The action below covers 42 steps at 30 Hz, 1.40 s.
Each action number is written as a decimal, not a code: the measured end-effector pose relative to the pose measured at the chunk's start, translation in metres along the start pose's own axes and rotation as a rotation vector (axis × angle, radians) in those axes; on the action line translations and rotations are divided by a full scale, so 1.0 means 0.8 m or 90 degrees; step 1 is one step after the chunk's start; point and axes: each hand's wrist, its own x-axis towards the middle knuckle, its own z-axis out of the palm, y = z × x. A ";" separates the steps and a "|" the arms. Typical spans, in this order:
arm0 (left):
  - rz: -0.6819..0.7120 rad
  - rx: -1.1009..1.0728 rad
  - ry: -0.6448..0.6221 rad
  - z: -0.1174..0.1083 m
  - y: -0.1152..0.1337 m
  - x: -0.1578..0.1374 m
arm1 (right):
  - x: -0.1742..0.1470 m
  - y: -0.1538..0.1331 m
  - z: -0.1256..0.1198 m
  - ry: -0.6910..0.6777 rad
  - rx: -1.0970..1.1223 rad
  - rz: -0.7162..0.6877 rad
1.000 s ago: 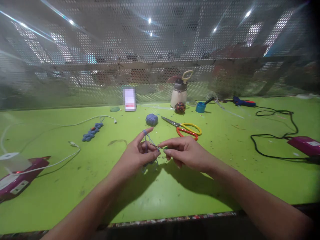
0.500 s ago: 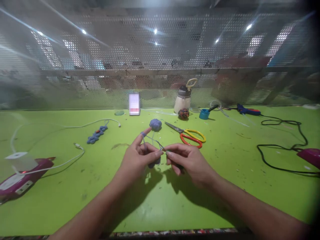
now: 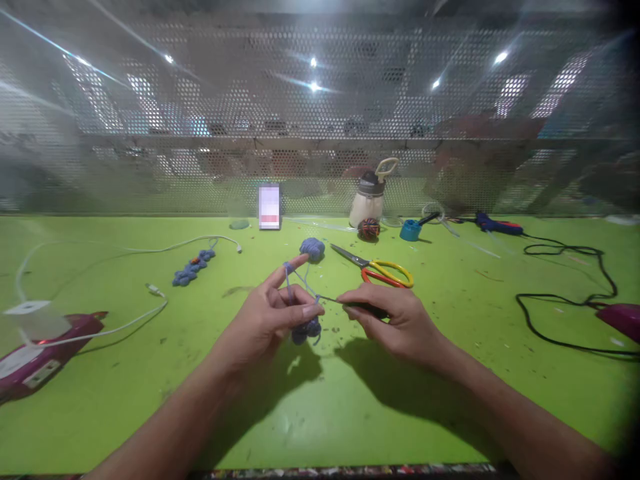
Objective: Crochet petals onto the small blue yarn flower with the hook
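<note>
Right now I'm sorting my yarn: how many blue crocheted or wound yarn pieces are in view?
3: a small piece held in the left hand, a ball behind it near the scissors, and a chain further left. None seem hidden.

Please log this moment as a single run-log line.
left hand: pinches blue yarn piece, strand looped over forefinger | right hand: grips crochet hook | scissors: lying on green table

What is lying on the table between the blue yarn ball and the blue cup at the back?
In the head view, between the blue yarn ball and the blue cup lie the scissors with yellow and red handles, and farther back a small multicoloured ball.
</note>
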 end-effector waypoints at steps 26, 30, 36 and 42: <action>-0.032 0.148 -0.115 -0.015 -0.016 0.013 | 0.001 -0.005 0.012 -0.087 0.389 0.402; -0.034 0.162 -0.125 -0.010 -0.015 0.010 | 0.001 -0.012 0.014 -0.126 0.346 0.380; -0.059 0.172 -0.123 -0.007 -0.015 0.010 | 0.001 -0.013 0.015 -0.088 0.266 0.345; -0.041 0.215 -0.124 -0.015 -0.016 0.014 | 0.004 -0.007 -0.003 -0.067 0.219 0.328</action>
